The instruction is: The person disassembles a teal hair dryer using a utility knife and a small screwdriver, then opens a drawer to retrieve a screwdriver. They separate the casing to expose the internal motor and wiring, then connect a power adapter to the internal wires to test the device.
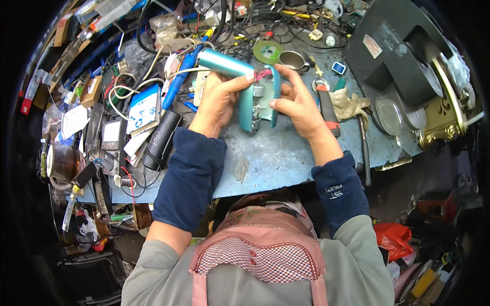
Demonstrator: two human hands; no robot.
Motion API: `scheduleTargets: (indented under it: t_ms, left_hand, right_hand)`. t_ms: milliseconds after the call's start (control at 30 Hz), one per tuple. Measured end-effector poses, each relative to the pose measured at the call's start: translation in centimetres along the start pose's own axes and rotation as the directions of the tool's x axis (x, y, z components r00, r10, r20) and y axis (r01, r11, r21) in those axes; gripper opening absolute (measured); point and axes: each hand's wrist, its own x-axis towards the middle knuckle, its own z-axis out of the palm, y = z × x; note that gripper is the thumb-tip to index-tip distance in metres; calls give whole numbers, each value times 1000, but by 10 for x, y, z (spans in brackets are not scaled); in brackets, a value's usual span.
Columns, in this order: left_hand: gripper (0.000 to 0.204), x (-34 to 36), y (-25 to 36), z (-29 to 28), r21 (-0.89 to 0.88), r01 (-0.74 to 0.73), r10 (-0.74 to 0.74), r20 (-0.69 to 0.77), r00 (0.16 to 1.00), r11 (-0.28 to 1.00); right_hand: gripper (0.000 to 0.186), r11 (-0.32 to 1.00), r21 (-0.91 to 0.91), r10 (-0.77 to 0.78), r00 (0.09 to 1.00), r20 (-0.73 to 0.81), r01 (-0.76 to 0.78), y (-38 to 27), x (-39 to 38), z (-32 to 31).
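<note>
An opened teal appliance casing (245, 115) with a round barrel (222, 60) is held over the bench, exposing pink wires (264, 72) and small inner parts. My left hand (217, 99) is closed on its left part, thumb pressed at the top near the barrel. My right hand (298, 107) grips the loose shell half (271, 117) on the right, thumb against its inside face and fingers around the outer edge. The two halves stand slightly apart, linked near the top by the wires.
The blue metal bench (240, 168) carries a blue tool (181, 76), black cylinder (161, 140), cables, green disc (268, 51), metal cup (291, 58), work glove (349, 104), red-grey tool (325, 109), metal rod (365, 153) and a large black object (383, 41). Clutter fills the left side.
</note>
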Motion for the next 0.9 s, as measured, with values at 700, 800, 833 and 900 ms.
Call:
scheduleTargets:
  t_ms: [700,800,833,900]
  left_hand:
    - [40,-3,-19,-15,-202,344,-326,115,938,917]
    - [49,-3,-17,-15,-265,452,-434,125,892,852]
    - [51,-4,-17,-15,-294,483,-465,132,875,825]
    - [53,-3,-19,-13,-315,493,-479,128,869,811]
  right_hand:
    - [67,906,408,15,973,228,-109,-20,-20,-39]
    - [78,902,415,21,971,237,-121,-19,-22,-43]
    - [83,903,412,22,970,242,-124,-19,-21,-44]
    - [83,916,384,22,969,246,-118,-18,-20,-46]
